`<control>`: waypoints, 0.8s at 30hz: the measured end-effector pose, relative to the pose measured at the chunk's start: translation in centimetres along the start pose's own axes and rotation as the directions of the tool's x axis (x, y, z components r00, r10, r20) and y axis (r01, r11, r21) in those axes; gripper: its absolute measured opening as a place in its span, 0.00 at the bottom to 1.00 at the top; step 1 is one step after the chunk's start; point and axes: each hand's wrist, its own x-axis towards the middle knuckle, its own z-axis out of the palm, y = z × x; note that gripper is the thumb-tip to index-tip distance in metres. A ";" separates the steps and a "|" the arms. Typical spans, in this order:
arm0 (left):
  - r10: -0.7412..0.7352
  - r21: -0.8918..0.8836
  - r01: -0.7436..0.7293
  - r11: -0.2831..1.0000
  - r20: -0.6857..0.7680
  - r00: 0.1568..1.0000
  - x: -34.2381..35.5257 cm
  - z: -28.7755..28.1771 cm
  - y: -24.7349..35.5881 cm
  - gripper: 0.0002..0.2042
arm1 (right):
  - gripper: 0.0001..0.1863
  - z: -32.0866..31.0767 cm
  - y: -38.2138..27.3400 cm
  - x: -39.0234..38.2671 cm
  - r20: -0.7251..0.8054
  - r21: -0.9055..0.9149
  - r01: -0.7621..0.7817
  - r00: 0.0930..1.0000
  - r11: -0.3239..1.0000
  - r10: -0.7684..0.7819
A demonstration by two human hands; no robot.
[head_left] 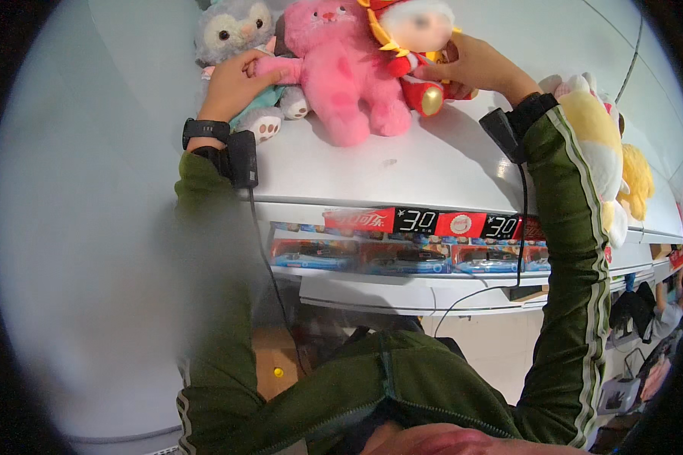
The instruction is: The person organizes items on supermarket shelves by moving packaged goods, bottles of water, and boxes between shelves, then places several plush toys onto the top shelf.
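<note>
A pink plush animal (341,83) sits on the white shelf between my hands. My left hand (239,82) is closed round its outstretched arm. To its left sits a grey plush toy (235,30) with a teal garment, partly behind my left wrist. My right hand (474,67) grips a red-and-gold plush doll (423,95) by its side, close against the pink one. The fingertips behind the doll are hidden. The tops of the pink toy and the doll are near the upper edge of the picture.
The white shelf top (387,178) curves across. On its right stand a cream-and-yellow plush toy (596,136) and an orange one (637,182). Below the front edge, price labels (416,221) hang over boxed toys (406,256). Cables (277,288) run from both wrists. A grey blur covers the left.
</note>
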 end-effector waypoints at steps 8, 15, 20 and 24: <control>-0.052 -0.071 0.054 0.996 0.032 0.998 0.2 0.2 0.5 0.16 | 0.30 4.3 1.4 0.8 -0.092 -0.186 0.241 0.961 0.953 -0.261; -0.066 -0.011 0.067 0.998 0.040 0.997 -0.2 -0.4 1.4 0.16 | 0.45 4.0 0.1 1.0 -0.048 -0.313 0.061 0.996 0.948 -0.080; -0.091 0.027 0.090 0.996 0.043 0.995 -0.3 -0.5 0.9 0.15 | 0.35 3.2 0.0 0.6 -0.132 -0.470 0.020 0.987 0.883 -0.093; -0.121 -0.005 0.121 0.993 0.039 0.992 -0.3 -0.6 1.4 0.16 | 0.34 2.0 0.4 0.4 -0.279 -0.423 0.165 0.912 0.891 -0.301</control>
